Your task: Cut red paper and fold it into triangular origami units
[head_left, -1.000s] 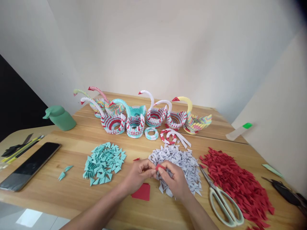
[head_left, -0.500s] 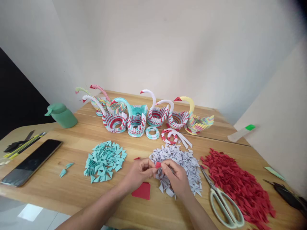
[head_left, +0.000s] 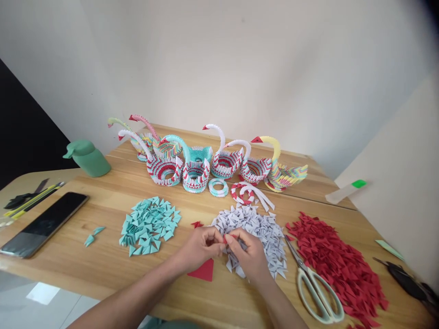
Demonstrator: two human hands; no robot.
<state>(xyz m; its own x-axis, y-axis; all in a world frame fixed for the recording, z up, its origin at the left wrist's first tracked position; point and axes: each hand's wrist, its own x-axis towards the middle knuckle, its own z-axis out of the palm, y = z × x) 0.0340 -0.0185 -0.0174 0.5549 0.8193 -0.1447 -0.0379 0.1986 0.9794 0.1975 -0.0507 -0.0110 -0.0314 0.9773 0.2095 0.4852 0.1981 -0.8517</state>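
A small piece of red paper [head_left: 225, 239] is pinched between my two hands, mostly covered by the fingertips. My left hand [head_left: 202, 246] closes on its left side with thumb and forefinger. On the other side my right hand [head_left: 247, 252] presses it between thumb and fingers. Both hands hover over the near left part of a heap of folded white paper triangles [head_left: 260, 233]. Beneath my left hand lies a flat red paper sheet [head_left: 203, 271], partly hidden. A few folded red pieces [head_left: 196, 224] rest just beyond that hand.
Teal triangles [head_left: 151, 226] lie left, red triangles [head_left: 339, 260] right, beside scissors [head_left: 318, 288]. Several paper swans, including a yellow-necked swan [head_left: 286, 176], stand behind with a paper ring [head_left: 218, 188]. A phone [head_left: 44, 224] and green jug [head_left: 89, 160] are at left, a glue bottle [head_left: 345, 192] at right.
The red paper between my fingers now shows less, as the fingertips have closed further around it. The view has shifted slightly, and more of the small red pieces behind my left hand shows.
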